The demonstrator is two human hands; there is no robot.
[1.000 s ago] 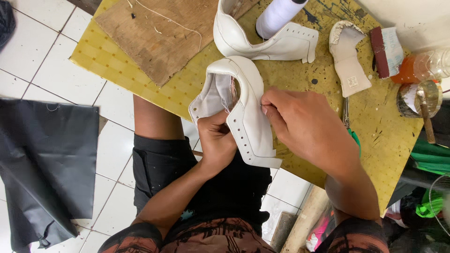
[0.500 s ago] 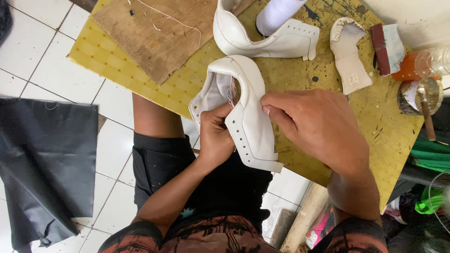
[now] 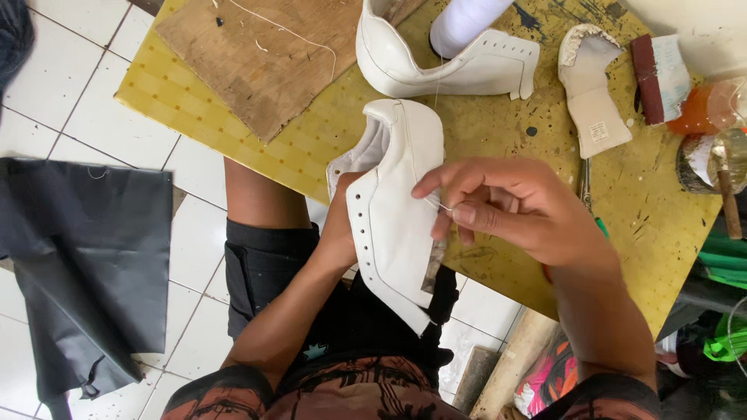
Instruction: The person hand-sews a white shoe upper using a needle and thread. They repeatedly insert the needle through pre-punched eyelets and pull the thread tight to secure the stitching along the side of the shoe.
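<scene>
The left hand grips from behind a white shoe upper held over the yellow surface's near edge, long axis twelve to six, while the right hand pinches thread at its three-o'clock edge.

Yellow table: bare patch between the wooden board at the far left and the white shoe upper held over the near edge; passage open there. Far side blocked by a second white shoe upper with a white thread spool just behind it. To the right, a white insole piece lies flat, a brush block and an orange bottle crowd the right edge, a tin near them. Open table surface between the insole piece and the right hand. Left hand under the held upper. Left of the table: tiled floor, black sheet spread on it.
</scene>
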